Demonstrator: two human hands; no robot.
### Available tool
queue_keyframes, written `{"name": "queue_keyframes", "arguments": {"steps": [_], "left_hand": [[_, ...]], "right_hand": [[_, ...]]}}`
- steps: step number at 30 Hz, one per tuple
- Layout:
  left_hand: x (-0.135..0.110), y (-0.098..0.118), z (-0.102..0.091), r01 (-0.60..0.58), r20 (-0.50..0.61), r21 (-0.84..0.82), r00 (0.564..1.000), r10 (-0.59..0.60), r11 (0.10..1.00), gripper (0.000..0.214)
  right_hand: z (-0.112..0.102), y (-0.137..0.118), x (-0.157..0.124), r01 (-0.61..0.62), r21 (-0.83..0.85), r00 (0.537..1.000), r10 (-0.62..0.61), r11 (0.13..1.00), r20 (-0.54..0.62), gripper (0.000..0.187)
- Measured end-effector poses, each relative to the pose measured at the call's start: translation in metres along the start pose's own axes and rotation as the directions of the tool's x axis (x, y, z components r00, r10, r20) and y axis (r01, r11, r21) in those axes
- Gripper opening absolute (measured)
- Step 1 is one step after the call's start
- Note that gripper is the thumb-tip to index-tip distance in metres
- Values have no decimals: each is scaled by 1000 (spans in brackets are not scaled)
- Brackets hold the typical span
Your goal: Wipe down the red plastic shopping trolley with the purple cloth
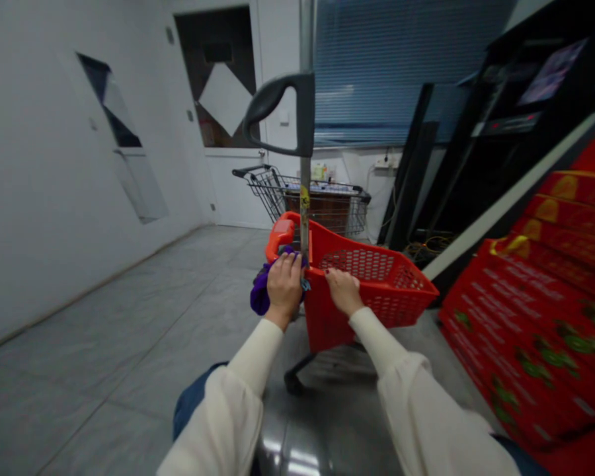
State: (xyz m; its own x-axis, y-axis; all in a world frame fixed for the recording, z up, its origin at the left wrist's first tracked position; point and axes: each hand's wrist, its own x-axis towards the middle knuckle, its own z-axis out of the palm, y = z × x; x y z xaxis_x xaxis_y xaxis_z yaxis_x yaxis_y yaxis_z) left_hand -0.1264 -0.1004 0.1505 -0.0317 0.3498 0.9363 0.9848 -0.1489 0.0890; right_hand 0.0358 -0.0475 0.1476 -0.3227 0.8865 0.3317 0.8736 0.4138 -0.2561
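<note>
A small red plastic shopping cart [322, 317] on black casters stands before me, a metal pole [305, 218] with a grey loop handle [305, 116] rising at its near left. My left hand [283, 284] is closed over a purple cloth [261, 294], pressing it at the cart's left end, beside the foot of the pole and below the red handle [281, 235]. My right hand [344, 291] grips the cart's near rim, thumb on top and fingers curled over the edge. Part of the cloth is hidden under my left hand.
Behind the cart stands a black wire shopping cart [322, 201] by a white door [233, 185]. Red cartons [540, 330] are stacked on the right, near a slanted pale bar [506, 198] and dark equipment [456, 172]. A white wall [54, 198] borders the grey floor [143, 324] on the left.
</note>
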Motion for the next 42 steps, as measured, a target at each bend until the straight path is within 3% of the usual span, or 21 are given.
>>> {"name": "queue_keyframes", "arguments": {"steps": [2, 4, 9, 12, 16, 20, 25, 29, 33, 37, 40, 42], "left_hand": [[2, -8, -2, 28, -39, -69, 999, -31, 997, 30], [17, -12, -8, 134, -86, -153, 985, -148, 979, 31], [76, -4, -15, 363, -124, -360, 894, -430, 859, 33], [88, 4, -11, 440, -33, -401, 869, -493, 803, 36], [71, 11, -16, 482, 148, -363, 875, -461, 798, 35], [76, 11, -28, 444, 176, -383, 896, -408, 810, 27], [107, 10, -29, 402, 87, -412, 911, -404, 818, 35], [80, 13, -19, 375, 101, -400, 925, -367, 836, 39], [46, 15, -5, 233, 27, -356, 970, -240, 905, 47], [61, 12, 1, 22, -102, -272, 993, -52, 962, 37], [76, 7, -1, -91, -78, -173, 994, 79, 981, 29], [70, 5, -3, -184, -36, -107, 983, 181, 977, 34]], "right_hand": [[2, -3, -1, 7, 66, 1000, -7, 998, 5, 45], [4, -7, -2, 13, 109, 1000, -12, 994, -3, 44], [7, -17, -7, 56, 159, 998, -52, 986, -32, 42], [9, -16, -12, 93, 145, 996, -89, 985, -32, 41], [11, -1, -15, 213, 247, 977, -205, 945, -57, 45], [2, 18, -14, 376, 392, 927, -334, 840, -173, 50], [-35, 17, -10, 468, 330, 864, -346, 820, -365, 50], [-70, -2, 3, 553, 234, 784, -405, 799, -470, 51], [-100, -33, 27, 606, 219, 726, -419, 765, -546, 54], [-127, -62, 56, 621, 355, 733, -356, 699, -580, 58], [-141, -74, 71, 571, 438, 768, -264, 694, -584, 47], [-145, -77, 76, 545, 495, 788, -213, 677, -577, 41]]}}
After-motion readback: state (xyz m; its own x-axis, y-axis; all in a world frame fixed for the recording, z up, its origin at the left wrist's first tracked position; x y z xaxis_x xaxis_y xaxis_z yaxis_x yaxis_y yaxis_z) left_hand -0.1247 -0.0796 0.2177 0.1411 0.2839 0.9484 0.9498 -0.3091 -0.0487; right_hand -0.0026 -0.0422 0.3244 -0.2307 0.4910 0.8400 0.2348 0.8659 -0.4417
